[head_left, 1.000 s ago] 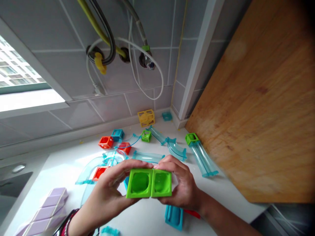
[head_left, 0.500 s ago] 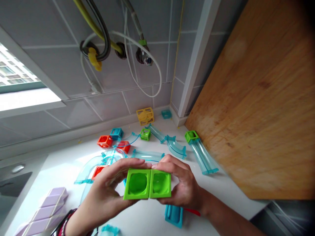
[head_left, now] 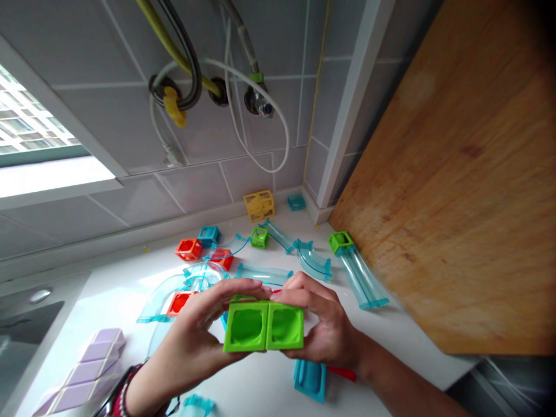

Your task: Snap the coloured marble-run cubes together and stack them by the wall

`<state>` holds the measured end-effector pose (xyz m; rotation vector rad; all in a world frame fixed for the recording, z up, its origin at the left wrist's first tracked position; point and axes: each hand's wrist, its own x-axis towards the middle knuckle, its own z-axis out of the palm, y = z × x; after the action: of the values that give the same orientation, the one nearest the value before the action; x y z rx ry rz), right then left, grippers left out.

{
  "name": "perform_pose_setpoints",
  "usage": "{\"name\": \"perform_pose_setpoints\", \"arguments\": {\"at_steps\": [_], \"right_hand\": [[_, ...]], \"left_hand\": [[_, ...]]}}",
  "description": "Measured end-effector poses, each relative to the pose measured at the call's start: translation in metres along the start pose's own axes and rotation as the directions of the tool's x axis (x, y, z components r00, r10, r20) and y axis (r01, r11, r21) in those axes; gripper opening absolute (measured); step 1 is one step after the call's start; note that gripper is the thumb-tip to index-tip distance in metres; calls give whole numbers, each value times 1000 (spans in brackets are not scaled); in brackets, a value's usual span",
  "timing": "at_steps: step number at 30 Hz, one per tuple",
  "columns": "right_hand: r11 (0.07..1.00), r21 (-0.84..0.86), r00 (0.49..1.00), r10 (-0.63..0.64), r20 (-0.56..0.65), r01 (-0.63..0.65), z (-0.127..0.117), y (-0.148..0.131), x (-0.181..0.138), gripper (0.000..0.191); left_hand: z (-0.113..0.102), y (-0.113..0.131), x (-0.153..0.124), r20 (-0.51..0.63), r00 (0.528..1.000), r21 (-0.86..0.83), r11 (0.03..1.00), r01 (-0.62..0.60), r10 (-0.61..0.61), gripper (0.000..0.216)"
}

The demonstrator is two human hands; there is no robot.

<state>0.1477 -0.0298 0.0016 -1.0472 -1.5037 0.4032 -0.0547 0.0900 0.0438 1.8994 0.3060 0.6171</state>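
Observation:
Two hollow green cubes sit side by side in front of me, held above a white counter (head_left: 113, 289). My left hand (head_left: 191, 347) pinches the left green cube (head_left: 245, 326) between thumb and fingers. My right hand (head_left: 325, 327) grips the right green cube (head_left: 284, 325). The two cubes touch along one edge, open faces toward me. Below my hands lies a blue block (head_left: 310, 379) with a red piece (head_left: 343, 373) beside it.
Clear blue track pieces (head_left: 362, 278), red cubes (head_left: 188, 249), a blue cube (head_left: 209, 234), a small green cube (head_left: 259, 237) and a yellow cube (head_left: 259, 205) litter the counter. A lilac grid piece (head_left: 87, 370) lies at lower left. A wooden board (head_left: 460, 174) leans at right. Hoses (head_left: 243, 104) hang on the tiled wall.
Both hands keep the green cubes pressed together in nearly the same place. Only the view has shifted slightly.

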Motion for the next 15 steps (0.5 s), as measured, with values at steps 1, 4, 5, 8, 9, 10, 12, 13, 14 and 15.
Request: {"name": "perform_pose_setpoints", "arguments": {"at_steps": [1, 4, 5, 8, 9, 10, 12, 13, 14, 15], "right_hand": [[1000, 11, 1000, 5, 4, -5, 0, 0, 0, 61], [998, 53, 1000, 30, -2, -30, 0, 1, 1, 65], [997, 61, 999, 38, -10, -37, 0, 0, 1, 67], [996, 69, 998, 56, -27, -54, 0, 0, 1, 67], [996, 71, 998, 62, -32, -60, -1, 0, 0, 65], [995, 74, 997, 69, -36, -66, -1, 0, 0, 63], [993, 93, 996, 80, -38, -76, -1, 1, -1, 61], [990, 112, 996, 86, -34, -82, -1, 1, -2, 61], [987, 136, 995, 92, -27, -87, -1, 1, -2, 61], [982, 164, 995, 95, -21, -90, 0, 1, -3, 61]], "left_hand": [[0, -1, 0, 2, 1000, -10, 1000, -1, 1, 66], [0, -4, 0, 7, 1000, -43, 999, 6, -6, 68], [0, -5, 0, 11, 1000, -54, 998, 14, -14, 69], [0, -4, 1, 40, 998, -52, 997, 57, -55, 70], [1, -4, 2, 50, 996, -40, 997, 73, -71, 68], [2, -3, 3, 57, 995, -22, 996, 88, -87, 64], [4, -2, 6, 67, 991, 15, 994, 113, -113, 53], [6, -1, 7, 72, 990, 30, 992, 121, -122, 49], [9, 1, 8, 78, 989, 42, 991, 126, -129, 46], [11, 2, 8, 84, 988, 51, 990, 129, -133, 44]]}}
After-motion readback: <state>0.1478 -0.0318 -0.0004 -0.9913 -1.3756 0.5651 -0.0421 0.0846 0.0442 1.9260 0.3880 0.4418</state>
